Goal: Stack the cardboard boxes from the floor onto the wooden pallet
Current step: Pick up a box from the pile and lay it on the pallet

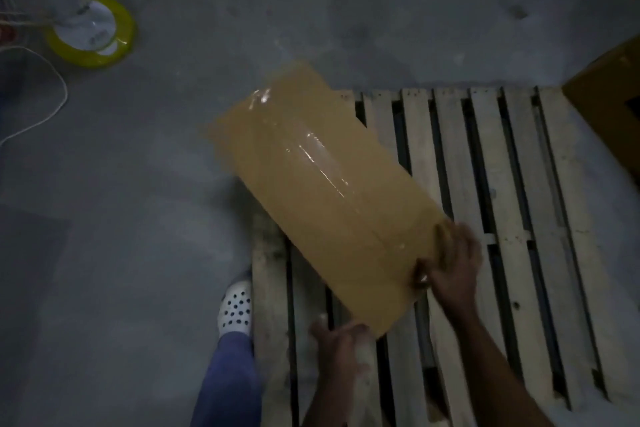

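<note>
A long brown cardboard box (322, 184), sealed with glossy tape, lies slantwise over the left part of the wooden pallet (512, 218), its far end reaching past the pallet's corner above the floor. My right hand (450, 262) grips the box's near right corner. My left hand (341, 345) is at the box's near bottom edge, fingers under or against it. The box looks blurred. A second cardboard box (609, 100) sits at the pallet's far right edge, partly cut off by the frame.
Grey concrete floor (138, 218) spreads to the left. A roll of yellow tape (91, 31) and a white cable (52, 107) lie at the far left. My foot in a white perforated clog (235, 310) stands beside the pallet's left edge.
</note>
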`<state>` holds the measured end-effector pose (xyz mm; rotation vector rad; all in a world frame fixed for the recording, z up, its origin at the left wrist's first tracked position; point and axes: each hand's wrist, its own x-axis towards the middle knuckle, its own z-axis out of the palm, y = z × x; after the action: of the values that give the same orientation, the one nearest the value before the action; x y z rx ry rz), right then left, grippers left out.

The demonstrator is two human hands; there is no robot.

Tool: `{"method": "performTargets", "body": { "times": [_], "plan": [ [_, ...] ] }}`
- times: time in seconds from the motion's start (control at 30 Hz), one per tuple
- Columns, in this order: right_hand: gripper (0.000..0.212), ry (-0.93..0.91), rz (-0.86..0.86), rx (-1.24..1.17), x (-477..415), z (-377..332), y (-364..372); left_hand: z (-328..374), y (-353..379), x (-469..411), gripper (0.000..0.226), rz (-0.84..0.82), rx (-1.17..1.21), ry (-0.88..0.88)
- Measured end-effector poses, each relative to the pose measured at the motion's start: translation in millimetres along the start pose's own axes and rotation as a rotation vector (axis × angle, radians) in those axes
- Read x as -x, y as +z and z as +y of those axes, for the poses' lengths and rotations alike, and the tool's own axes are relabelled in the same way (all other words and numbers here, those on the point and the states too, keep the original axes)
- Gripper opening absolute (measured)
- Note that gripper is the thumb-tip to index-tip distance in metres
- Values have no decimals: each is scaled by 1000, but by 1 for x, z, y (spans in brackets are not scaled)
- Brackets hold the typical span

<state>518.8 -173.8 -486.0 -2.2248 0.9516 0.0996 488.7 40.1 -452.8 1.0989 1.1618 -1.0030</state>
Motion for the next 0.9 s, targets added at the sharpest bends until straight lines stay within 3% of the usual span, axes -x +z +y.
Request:
{"method": "performTargets", "body": {
  "times": [0.07, 0.1, 0.17, 0.23, 0.3, 0.4, 0.5, 0.6, 0.73, 0.9],
  "plan": [
    [81, 11, 119, -65, -18, 18, -20, -2, 29, 3, 90, -44, -105, 2],
    [79, 67, 146, -73, -21, 26, -25, 5, 38, 5, 91, -30, -215, 92],
    [75, 198, 136, -76, -14, 33, -25, 37, 38, -1, 74, 43, -466, 462],
    [75, 270, 96, -115, 0, 35, -16, 85, 16, -17, 51, 255, -723, 879],
    [83, 347, 45, -184, 8, 30, -4, 140, -18, -43, 58, 553, -856, 1076],
    [94, 615, -69, -377, -4, 25, 18, 229, -60, -66, 91, 782, -861, 973],
    [89, 748, -120, -580, -32, 14, 34, 302, -96, -85, 115, 621, -785, 860],
    [93, 608, 46, -536, -66, -7, 33, 331, -100, -96, 104, 437, -645, 750],
    [89, 297, 240, -387, -128, -33, 6, 335, -85, -100, 92, 360, -529, 835],
    [87, 157, 194, -209, -207, -36, -19, 307, -57, -116, 76, 216, -314, 891]
  ]
}}
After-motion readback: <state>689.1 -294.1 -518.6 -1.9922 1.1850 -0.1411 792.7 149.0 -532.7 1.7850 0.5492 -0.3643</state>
